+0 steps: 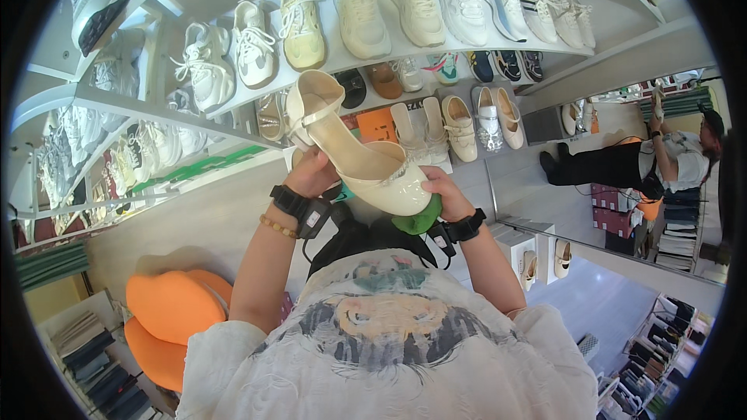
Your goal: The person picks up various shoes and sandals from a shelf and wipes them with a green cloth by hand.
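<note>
A cream patent ankle-strap shoe [385, 181] with a closed, rounded toe is held up in front of my body. My left hand [315, 174] grips it near the heel, its fingers partly hidden underneath. At the toe end, my right hand [448, 193] has its thumb near the shoe's side and holds a green cloth [420, 219] below the toe. How far the cloth reaches under the shoe is hidden. The strap loop rises at the heel end, and a sparkling trim runs along the front opening.
A white shelf [402, 52] of pale sneakers stands ahead, with several flats and sandals [461, 128] lower down. An orange chair [175, 321] is at my left. To the right, a mirror [613, 146] reflects a person. Stacked folded clothes [105, 373] lie at lower left.
</note>
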### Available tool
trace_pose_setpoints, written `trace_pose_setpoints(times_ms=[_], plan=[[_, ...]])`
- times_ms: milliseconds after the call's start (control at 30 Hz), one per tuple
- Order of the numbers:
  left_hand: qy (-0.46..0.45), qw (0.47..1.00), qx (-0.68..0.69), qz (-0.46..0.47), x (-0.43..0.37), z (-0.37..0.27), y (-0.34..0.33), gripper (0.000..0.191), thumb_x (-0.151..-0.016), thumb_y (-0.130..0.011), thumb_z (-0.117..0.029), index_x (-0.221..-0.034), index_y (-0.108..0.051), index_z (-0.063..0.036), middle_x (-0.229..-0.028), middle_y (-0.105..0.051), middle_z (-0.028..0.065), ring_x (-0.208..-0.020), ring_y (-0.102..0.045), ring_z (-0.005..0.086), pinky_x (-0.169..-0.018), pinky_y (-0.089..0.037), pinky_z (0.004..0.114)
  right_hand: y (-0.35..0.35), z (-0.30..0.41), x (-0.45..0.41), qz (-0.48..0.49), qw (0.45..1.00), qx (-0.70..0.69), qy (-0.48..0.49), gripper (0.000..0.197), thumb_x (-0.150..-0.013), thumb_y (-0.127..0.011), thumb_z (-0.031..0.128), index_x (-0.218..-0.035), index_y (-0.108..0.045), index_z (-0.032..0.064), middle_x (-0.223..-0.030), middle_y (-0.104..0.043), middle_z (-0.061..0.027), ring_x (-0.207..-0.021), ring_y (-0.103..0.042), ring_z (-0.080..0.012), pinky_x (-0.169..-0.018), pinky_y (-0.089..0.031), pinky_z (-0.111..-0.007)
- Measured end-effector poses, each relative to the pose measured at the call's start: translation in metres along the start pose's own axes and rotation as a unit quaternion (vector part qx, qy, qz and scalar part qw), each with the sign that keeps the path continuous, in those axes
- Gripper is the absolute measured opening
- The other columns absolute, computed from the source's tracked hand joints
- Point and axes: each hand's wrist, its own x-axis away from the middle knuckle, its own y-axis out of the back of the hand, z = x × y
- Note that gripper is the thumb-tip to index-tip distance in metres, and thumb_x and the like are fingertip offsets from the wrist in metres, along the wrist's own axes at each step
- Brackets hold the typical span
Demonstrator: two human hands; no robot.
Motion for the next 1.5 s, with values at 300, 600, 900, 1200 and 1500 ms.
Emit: trace_pose_setpoints(times_ms=[300, 600, 900, 1200, 1500], plan=[[-0.048, 0.998, -0.018, -0.048, 0.008, -0.028, -0.012, 0.064, -0.077, -0.068, -0.025, -0.127, -0.038, -0.0003, -0.123, -0.050, 0.0116, -0.115, -0.048, 0.0236, -0.097, -0.039, 0.039, -0.033, 0.019, -0.016, -0.051, 0.998, 0.032, -0.034, 0.043, -0.088, -0.052, 0.031, -0.113, -0.055, -0.0045, -0.106, -0.061, -0.0094, -0.095, -0.058, -0.0145, -0.084, -0.044, -0.026], [-0.111, 0.973, -0.134, -0.152, 0.007, -0.045, -0.020, 0.023, -0.085, -0.058, -0.013, -0.103, -0.046, -0.0078, -0.122, -0.049, 0.0138, -0.111, -0.050, 0.0225, -0.092, -0.042, 0.036, -0.052, 0.057, -0.015, -0.198, 0.943, 0.253, 0.083, 0.036, -0.085, -0.060, 0.022, -0.116, -0.054, 0.0038, -0.091, -0.051, -0.0008, -0.089, -0.051, -0.0097, -0.079, -0.041, -0.022], [0.015, 0.986, -0.116, -0.119, 0.014, -0.059, -0.049, 0.034, -0.085, -0.050, -0.001, -0.118, -0.042, -0.0050, -0.129, -0.044, 0.0133, -0.119, -0.044, 0.0243, -0.098, -0.038, 0.038, -0.063, 0.050, -0.021, -0.189, 0.953, 0.162, 0.172, 0.041, -0.081, -0.063, 0.005, -0.119, -0.048, -0.0001, -0.101, -0.059, -0.0053, -0.088, -0.056, -0.0112, -0.076, -0.046, -0.024], [0.004, 0.981, -0.167, -0.102, 0.012, -0.054, -0.038, 0.036, -0.090, -0.049, -0.008, -0.123, -0.034, -0.0046, -0.131, -0.041, 0.0134, -0.120, -0.041, 0.0227, -0.100, -0.034, 0.037, -0.058, 0.019, -0.029, -0.246, 0.903, 0.229, 0.268, 0.020, -0.088, -0.056, 0.007, -0.106, -0.054, 0.0014, -0.101, -0.058, -0.0031, -0.088, -0.054, -0.0092, -0.077, -0.044, -0.023], [-0.089, 0.935, -0.300, -0.169, -0.001, -0.038, -0.055, 0.036, -0.092, -0.051, -0.018, -0.119, -0.034, -0.0019, -0.117, -0.052, 0.0115, -0.111, -0.047, 0.0175, -0.094, -0.037, 0.030, -0.108, 0.023, -0.018, -0.164, 0.747, 0.528, 0.371, 0.038, -0.064, -0.066, 0.001, -0.101, -0.059, 0.0047, -0.117, -0.053, -0.0148, -0.108, -0.049, -0.0345, -0.091, -0.040, -0.040]])
